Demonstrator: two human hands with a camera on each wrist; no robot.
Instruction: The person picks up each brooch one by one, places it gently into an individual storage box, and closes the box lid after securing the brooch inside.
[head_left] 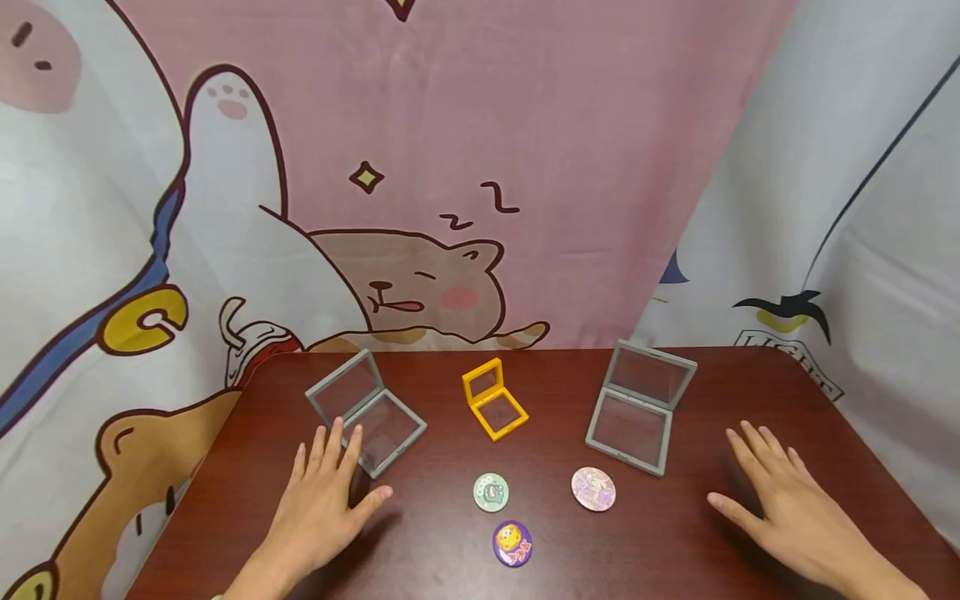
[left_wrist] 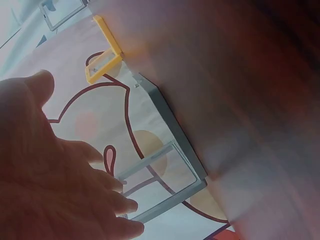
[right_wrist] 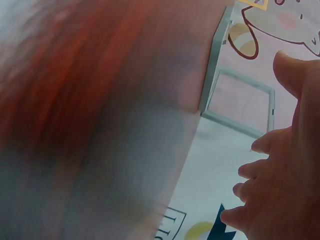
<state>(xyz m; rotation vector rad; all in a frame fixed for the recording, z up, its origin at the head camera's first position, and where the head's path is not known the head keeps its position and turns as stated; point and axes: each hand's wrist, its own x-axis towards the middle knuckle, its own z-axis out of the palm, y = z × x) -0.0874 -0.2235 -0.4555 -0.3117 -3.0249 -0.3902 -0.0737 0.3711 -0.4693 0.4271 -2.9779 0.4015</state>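
Note:
My left hand (head_left: 318, 504) is spread with straight fingers, its fingertips nearest the left grey display case (head_left: 393, 433), whose lid stands up. In the left wrist view nothing lies in that hand's grasp. Fingers straight, my right hand (head_left: 787, 508) holds nothing, to the right of another grey display case (head_left: 630, 429) with a raised lid. Between them stands a small yellow display case (head_left: 501, 414), also with its lid up. Three round badges lie in front: a green badge (head_left: 491, 492), a purple badge (head_left: 512, 544) and a pink badge (head_left: 593, 489).
Everything stands on a dark red-brown table (head_left: 442, 533). Behind its far edge hangs a cartoon-printed curtain (head_left: 585, 167), which also runs down both sides.

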